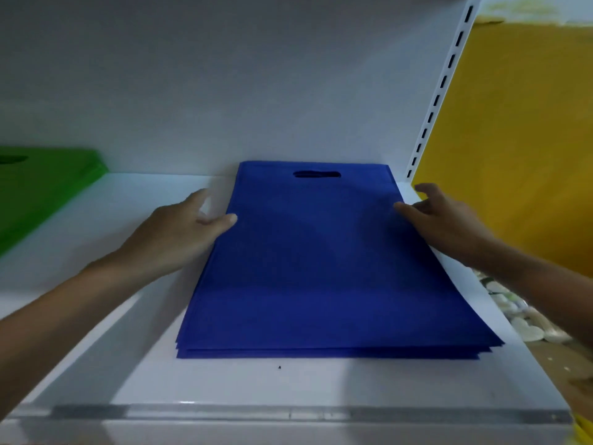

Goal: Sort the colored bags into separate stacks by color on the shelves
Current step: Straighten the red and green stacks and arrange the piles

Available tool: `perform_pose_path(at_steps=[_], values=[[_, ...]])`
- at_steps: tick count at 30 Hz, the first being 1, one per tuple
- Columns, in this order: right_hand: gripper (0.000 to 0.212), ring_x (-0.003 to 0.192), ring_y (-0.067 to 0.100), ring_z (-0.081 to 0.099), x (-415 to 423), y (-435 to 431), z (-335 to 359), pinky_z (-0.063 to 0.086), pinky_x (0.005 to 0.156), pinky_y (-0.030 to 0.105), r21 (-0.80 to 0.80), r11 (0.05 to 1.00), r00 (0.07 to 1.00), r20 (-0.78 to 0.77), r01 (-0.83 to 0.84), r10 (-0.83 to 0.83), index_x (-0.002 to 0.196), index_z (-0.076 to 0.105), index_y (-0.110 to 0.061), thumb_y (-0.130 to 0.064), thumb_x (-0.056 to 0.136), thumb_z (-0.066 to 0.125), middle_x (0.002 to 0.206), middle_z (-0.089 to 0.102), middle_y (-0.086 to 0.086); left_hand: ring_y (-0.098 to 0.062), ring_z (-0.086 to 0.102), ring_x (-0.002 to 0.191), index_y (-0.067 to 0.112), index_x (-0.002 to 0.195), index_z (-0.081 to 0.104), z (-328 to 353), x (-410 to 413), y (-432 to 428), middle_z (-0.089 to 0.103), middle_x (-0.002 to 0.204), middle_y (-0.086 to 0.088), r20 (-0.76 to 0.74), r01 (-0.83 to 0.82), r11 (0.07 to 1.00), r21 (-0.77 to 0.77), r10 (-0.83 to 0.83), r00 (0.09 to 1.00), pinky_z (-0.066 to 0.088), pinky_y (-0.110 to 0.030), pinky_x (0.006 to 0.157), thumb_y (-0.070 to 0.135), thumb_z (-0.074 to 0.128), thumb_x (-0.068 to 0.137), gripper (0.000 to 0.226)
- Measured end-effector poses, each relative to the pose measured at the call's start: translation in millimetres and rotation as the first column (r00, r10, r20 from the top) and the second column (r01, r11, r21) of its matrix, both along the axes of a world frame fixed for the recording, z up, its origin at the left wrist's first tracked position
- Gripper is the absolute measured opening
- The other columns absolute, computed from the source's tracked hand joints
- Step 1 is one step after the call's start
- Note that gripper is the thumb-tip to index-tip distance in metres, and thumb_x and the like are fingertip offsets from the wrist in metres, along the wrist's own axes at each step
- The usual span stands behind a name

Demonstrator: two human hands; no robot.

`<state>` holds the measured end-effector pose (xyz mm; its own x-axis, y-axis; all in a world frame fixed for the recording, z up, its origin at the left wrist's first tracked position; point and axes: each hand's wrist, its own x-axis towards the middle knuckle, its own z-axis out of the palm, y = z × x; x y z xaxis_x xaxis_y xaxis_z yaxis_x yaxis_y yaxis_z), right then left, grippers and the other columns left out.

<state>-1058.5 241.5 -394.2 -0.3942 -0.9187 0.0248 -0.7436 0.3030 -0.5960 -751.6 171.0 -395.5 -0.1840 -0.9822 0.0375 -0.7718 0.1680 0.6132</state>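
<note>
A stack of flat blue bags (321, 268) with a cut-out handle lies on the white shelf (96, 316), handle end toward the back wall. My left hand (179, 232) rests against the stack's left edge, thumb touching the top bag. On the opposite edge my right hand (446, 223) has its fingers spread, fingertips on the top bag. A stack of green bags (41, 191) lies at the far left of the same shelf. To the right, past the shelf upright, hangs a yellow bag (519, 139).
A slotted white upright (439, 97) bounds the shelf on the right. The shelf's front edge carries a clear plastic rail (288, 412). Below on the right, pale heart-shaped objects (529, 329) lie on a brown surface. Bare shelf lies between the green and blue stacks.
</note>
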Motion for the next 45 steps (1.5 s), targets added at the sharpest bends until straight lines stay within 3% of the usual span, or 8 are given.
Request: perform_pose_path(at_steps=[9, 13, 20, 24, 28, 33, 37, 45], values=[[0.062, 0.126, 0.02, 0.042, 37.3, 88.1, -4.2, 0.036, 0.098, 0.034, -0.019, 0.999, 0.988, 0.151, 0.026, -0.023, 0.141, 0.031, -0.027, -0.053, 0.086, 0.042, 0.141, 0.045, -0.002, 0.003, 0.048, 0.078, 0.038, 0.136, 0.034, -0.3, 4.0, 78.3, 0.043, 0.081, 0.033, -0.195, 0.065, 0.996, 0.057, -0.053, 0.979, 0.032, -0.012, 0.066, 0.036, 0.042, 0.093, 0.044], [0.051, 0.108, 0.014, 0.045, 42.6, 87.4, -0.7, 0.033, 0.08, 0.026, 0.011, 1.0, 0.997, 0.075, 0.012, -0.013, 0.14, 0.034, -0.022, -0.042, 0.094, 0.043, 0.137, 0.046, 0.0, -0.007, 0.045, 0.106, 0.042, 0.141, 0.022, 5.0, 5.7, 81.8, 0.044, 0.11, 0.026, -0.24, 0.102, 0.989, 0.112, -0.072, 0.968, 0.027, -0.019, 0.084, 0.031, 0.043, 0.094, 0.053], [0.047, 0.101, 0.016, 0.052, 43.0, 114.8, 5.7, 0.044, 0.081, 0.03, -0.042, 0.999, 1.0, 0.004, 0.028, -0.028, 0.135, 0.04, -0.014, -0.034, 0.094, 0.047, 0.125, 0.057, 0.004, 0.007, 0.05, 0.082, 0.051, 0.119, 0.028, 16.8, 23.4, 106.2, 0.051, 0.096, 0.028, -0.116, 0.186, 0.974, 0.127, -0.171, 0.978, 0.037, -0.009, 0.068, 0.043, 0.058, 0.081, 0.05], [0.061, 0.107, 0.014, 0.056, 39.7, 121.6, 11.1, 0.048, 0.085, 0.03, -0.025, 0.999, 0.989, 0.142, -0.029, 0.032, 0.132, 0.045, -0.024, -0.05, 0.079, 0.059, 0.119, 0.059, -0.001, -0.013, 0.048, 0.116, 0.043, 0.143, 0.012, 14.5, 27.5, 106.0, 0.042, 0.137, 0.015, 0.04, 0.256, 0.958, 0.127, -0.263, 0.964, 0.045, -0.031, 0.095, 0.064, 0.062, 0.056, 0.103], [0.086, 0.104, 0.005, 0.052, 33.0, 134.7, 18.7, 0.048, 0.081, 0.022, 0.083, 0.973, 0.974, 0.099, -0.214, 0.206, 0.131, 0.045, -0.031, -0.061, 0.053, 0.063, 0.116, 0.051, -0.016, -0.01, 0.049, 0.101, 0.04, 0.142, 0.018, 14.2, 34.8, 104.1, 0.05, 0.131, 0.007, 0.127, 0.286, 0.956, 0.062, -0.292, 0.948, 0.047, -0.032, 0.089, 0.043, 0.08, 0.06, 0.102], [0.072, 0.098, 0.002, 0.048, 29.2, 134.4, 15.8, 0.043, 0.067, 0.008, 0.088, 0.962, 0.964, -0.041, -0.259, 0.264, 0.13, 0.048, -0.033, -0.049, 0.064, 0.074, 0.121, 0.05, -0.013, -0.015, 0.052, 0.106, 0.037, 0.143, 0.018, 14.2, 36.9, 101.9, 0.053, 0.129, 0.001, 0.268, 0.309, 0.951, 0.027, -0.305, 0.914, 0.045, -0.028, 0.084, 0.05, 0.072, 0.064, 0.096], [0.071, 0.101, 0.003, 0.049, 28.6, 132.3, 15.1, 0.046, 0.077, 0.016, 0.09, 0.962, 0.962, -0.062, -0.259, 0.265, 0.129, 0.049, -0.032, -0.05, 0.064, 0.074, 0.125, 0.052, -0.009, -0.008, 0.048, 0.095, 0.038, 0.14, 0.028, 16.4, 39.3, 94.8, 0.055, 0.123, 0.003, 0.117, 0.286, 0.958, 0.032, -0.288, 0.95, 0.043, -0.025, 0.085, 0.039, 0.076, 0.065, 0.089], [0.072, 0.102, 0.003, 0.047, 25.9, 127.9, 19.1, 0.047, 0.083, 0.022, 0.149, 0.955, 0.958, -0.092, -0.255, 0.27, 0.131, 0.046, -0.031, -0.053, 0.067, 0.07, 0.126, 0.051, -0.009, -0.004, 0.048, 0.097, 0.035, 0.141, 0.028, 20.6, 43.1, 90.7, 0.055, 0.12, 0.01, 0.158, 0.303, 0.949, 0.084, -0.313, 0.936, 0.039, -0.019, 0.077, 0.047, 0.077, 0.058, 0.097]])
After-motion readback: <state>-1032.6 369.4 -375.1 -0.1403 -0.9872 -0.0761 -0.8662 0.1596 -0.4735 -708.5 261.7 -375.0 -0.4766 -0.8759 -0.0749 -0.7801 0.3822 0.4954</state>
